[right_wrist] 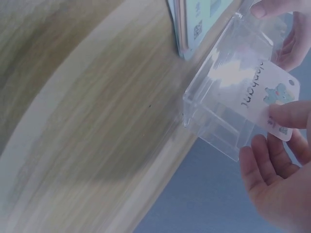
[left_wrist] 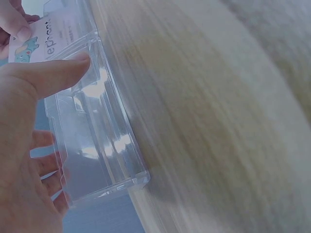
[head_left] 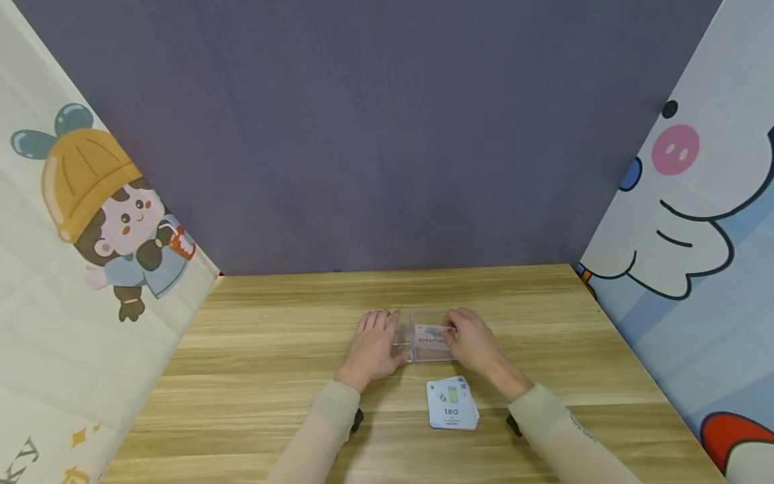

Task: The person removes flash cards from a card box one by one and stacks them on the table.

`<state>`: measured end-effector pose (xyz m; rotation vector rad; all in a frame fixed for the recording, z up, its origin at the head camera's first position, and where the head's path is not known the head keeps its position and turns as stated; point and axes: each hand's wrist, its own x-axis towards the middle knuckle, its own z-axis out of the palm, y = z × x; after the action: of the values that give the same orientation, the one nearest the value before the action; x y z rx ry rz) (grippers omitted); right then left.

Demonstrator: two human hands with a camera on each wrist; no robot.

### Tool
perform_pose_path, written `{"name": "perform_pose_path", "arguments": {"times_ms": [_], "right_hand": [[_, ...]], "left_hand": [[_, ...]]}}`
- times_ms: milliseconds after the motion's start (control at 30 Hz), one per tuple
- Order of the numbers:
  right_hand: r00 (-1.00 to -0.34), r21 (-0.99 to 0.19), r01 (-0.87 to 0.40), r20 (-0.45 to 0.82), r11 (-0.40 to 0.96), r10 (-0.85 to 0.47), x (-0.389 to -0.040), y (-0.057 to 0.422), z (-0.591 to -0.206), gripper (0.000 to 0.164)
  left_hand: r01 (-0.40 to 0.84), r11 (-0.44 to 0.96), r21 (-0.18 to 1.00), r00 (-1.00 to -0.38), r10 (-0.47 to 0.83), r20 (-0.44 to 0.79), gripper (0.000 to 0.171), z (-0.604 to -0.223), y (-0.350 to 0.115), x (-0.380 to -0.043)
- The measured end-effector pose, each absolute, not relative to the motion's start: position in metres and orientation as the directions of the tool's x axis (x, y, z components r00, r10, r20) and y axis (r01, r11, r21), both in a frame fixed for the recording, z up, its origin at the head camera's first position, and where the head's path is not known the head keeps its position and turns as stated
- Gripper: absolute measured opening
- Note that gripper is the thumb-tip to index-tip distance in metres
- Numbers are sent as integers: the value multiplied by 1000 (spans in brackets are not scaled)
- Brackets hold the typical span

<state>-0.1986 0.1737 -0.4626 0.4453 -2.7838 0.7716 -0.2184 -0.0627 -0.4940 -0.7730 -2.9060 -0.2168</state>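
A clear plastic box [head_left: 433, 355] with a divider lies on the wooden table in the head view. My left hand [head_left: 370, 349] holds its left part, thumb along the near wall and fingers at the far side in the left wrist view. With thumb and fingers, my right hand [head_left: 478, 341] pinches a pink-white flashcard [right_wrist: 257, 94] that reads "elephant" and bears a blue elephant picture. The card stands tilted, its lower part inside the right compartment. Close in front of the box is a stack of flashcards [head_left: 451, 405], with "tea" on top.
The wooden table [head_left: 254, 376] extends around the box on all sides. A dark grey-blue panel [head_left: 387, 134] rises at its back edge. Printed cartoon sheets [head_left: 36, 282] flank the table at left and right.
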Motion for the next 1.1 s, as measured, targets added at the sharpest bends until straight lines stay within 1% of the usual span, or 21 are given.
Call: {"name": "perform_pose_path", "arguments": {"times_ms": [300, 600, 867, 1100], "right_hand": [[-937, -540, -319, 303, 778, -174, -200, 169, -461, 11], [-910, -543, -371, 376, 753, -177, -204, 163, -458, 15], [-878, -539, -427, 440, 725, -190, -205, 166, -455, 17], [-888, -551, -415, 419, 724, -190, -205, 169, -450, 19]], "left_hand": [[506, 856, 106, -859, 491, 144, 95, -492, -67, -222], [518, 850, 99, -852, 502, 146, 95, -490, -72, -230], [516, 850, 105, -854, 500, 142, 95, -491, -71, -230], [515, 851, 102, -854, 500, 143, 96, -490, -71, -229]]}}
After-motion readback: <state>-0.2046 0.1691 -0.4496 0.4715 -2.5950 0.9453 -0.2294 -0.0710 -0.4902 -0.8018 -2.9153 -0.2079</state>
